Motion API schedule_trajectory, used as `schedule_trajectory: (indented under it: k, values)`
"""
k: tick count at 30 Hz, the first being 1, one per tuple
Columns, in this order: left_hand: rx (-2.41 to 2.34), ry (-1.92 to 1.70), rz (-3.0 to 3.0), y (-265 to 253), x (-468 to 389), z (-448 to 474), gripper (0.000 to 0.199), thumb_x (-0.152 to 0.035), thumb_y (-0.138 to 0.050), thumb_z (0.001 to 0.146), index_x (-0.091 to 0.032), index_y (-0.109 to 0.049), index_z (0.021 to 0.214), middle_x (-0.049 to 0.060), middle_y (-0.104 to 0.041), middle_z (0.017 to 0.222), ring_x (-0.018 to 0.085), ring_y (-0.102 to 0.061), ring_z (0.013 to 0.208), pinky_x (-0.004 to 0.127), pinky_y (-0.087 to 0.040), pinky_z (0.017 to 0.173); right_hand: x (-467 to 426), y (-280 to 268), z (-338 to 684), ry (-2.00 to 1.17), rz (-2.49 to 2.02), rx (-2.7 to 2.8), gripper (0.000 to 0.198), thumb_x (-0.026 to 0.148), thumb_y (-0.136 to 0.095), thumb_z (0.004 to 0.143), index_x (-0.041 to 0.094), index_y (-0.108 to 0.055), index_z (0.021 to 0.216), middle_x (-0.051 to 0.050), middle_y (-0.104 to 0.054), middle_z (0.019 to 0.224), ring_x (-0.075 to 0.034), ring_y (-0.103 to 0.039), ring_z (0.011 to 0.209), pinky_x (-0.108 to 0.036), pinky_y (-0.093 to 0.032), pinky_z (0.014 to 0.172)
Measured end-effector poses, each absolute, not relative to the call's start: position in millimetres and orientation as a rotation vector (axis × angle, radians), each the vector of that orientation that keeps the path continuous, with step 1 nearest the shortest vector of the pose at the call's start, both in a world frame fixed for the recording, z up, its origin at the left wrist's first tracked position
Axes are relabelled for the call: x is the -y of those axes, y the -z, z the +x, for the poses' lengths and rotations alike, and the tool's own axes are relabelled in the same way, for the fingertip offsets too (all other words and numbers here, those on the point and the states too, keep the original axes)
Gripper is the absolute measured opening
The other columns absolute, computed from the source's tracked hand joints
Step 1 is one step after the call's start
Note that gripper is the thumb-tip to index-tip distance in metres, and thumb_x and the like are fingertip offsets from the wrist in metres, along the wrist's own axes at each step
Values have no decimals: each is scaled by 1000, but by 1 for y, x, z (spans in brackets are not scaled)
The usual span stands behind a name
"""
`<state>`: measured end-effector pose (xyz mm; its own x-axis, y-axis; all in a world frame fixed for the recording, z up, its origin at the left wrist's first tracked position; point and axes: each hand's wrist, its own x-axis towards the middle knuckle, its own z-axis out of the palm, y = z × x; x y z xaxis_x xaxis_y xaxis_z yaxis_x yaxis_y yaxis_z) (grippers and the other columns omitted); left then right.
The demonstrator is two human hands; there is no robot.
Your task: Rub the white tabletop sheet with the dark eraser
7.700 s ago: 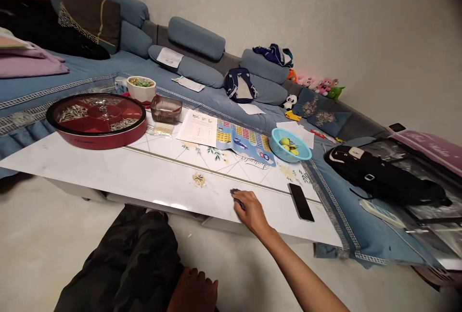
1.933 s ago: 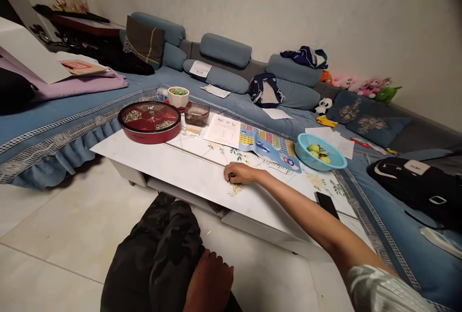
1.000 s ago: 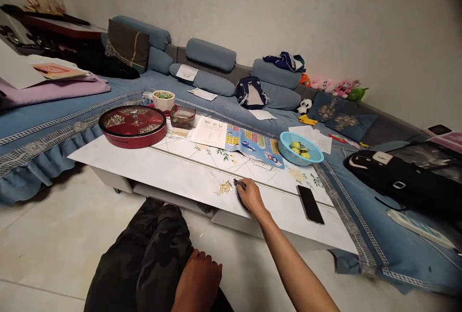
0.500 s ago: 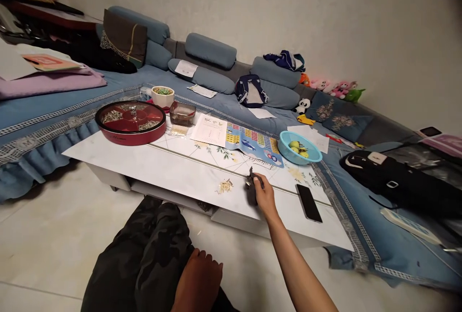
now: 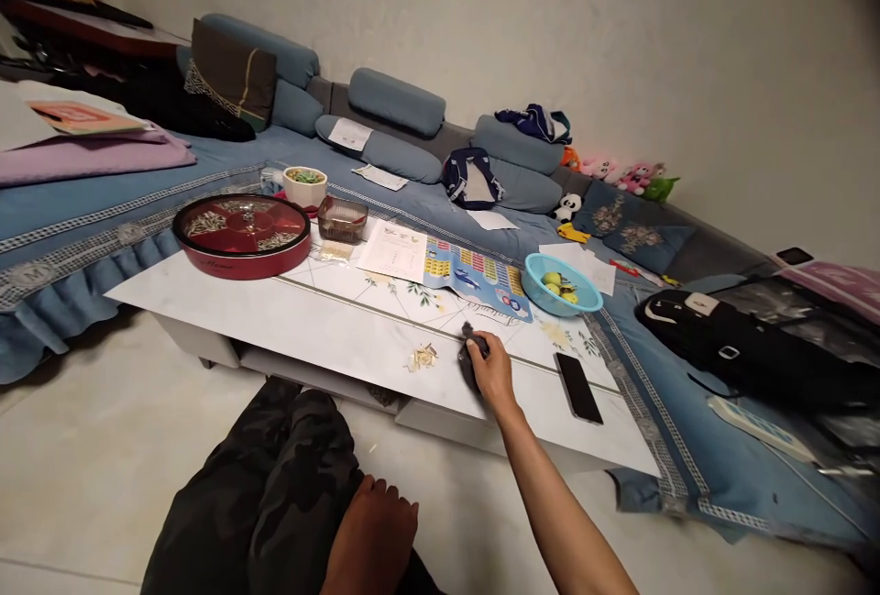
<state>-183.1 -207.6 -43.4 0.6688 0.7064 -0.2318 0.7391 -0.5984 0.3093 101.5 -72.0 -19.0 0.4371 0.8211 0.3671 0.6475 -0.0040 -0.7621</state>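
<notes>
At the front of the white table, my right hand (image 5: 493, 371) is closed around a small dark grey object (image 5: 468, 368). The fingers hide part of it, and its exact kind is unclear. To the left of it lies a little heap of pale scraps (image 5: 423, 357). A black smartphone (image 5: 578, 388) lies to the right of my right hand. My left hand (image 5: 377, 531) rests on my leg in camouflage trousers (image 5: 275, 494), its fingers curled in, with nothing visible in it.
The white table (image 5: 357, 325) bears a red lidded snack tray (image 5: 244, 242), a brown clear box (image 5: 342, 220), a white pot (image 5: 304, 186), printed sheets (image 5: 391, 252) and a blue basket (image 5: 562, 286) of green fruit. A blue sofa (image 5: 405, 155) stands behind.
The whole view has shifted slightly. My right hand has turned a little over the dark grey object and still grips it. My left hand stays on my leg.
</notes>
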Motion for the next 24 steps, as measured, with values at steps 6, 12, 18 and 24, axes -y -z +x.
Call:
schedule_trajectory:
  k: [6, 12, 18, 24]
  values:
    - [-1098, 161, 2516, 37, 205, -184, 38, -16, -48, 108, -11, -85, 103, 20, -80, 97, 36, -76, 103, 55, -54, 101, 64, 25, 107, -234, -1726, 1221, 46, 57, -59, 94, 22, -69, 121, -9, -76, 118, -28, -68, 105, -40, -54, 94]
    - [-1090, 220, 2469, 35, 203, -183, 36, -13, -48, 107, -12, -84, 104, 20, -79, 99, 36, -74, 107, 55, -53, 102, 70, 42, 121, -192, -1775, 1243, 40, 51, -56, 93, 21, -72, 112, -12, -75, 115, -30, -67, 109, -45, -50, 101]
    - [-1187, -122, 2444, -15, 137, -132, 34, -11, -42, 107, -18, -74, 117, 12, -73, 112, 28, -70, 107, 39, -55, 92, 80, 48, 125, -196, -1771, 1354, 35, 47, -57, 94, 21, -72, 113, -13, -73, 117, -30, -67, 112, -46, -50, 103]
    - [-940, -240, 2702, -30, 46, -54, 32, -15, -58, 102, -18, -65, 133, 14, -66, 131, 30, -62, 122, 40, -54, 99, 87, 50, 122, -210, -1761, 1395, 33, 40, -51, 99, 23, -70, 121, -13, -71, 125, -29, -66, 116, -45, -52, 104]
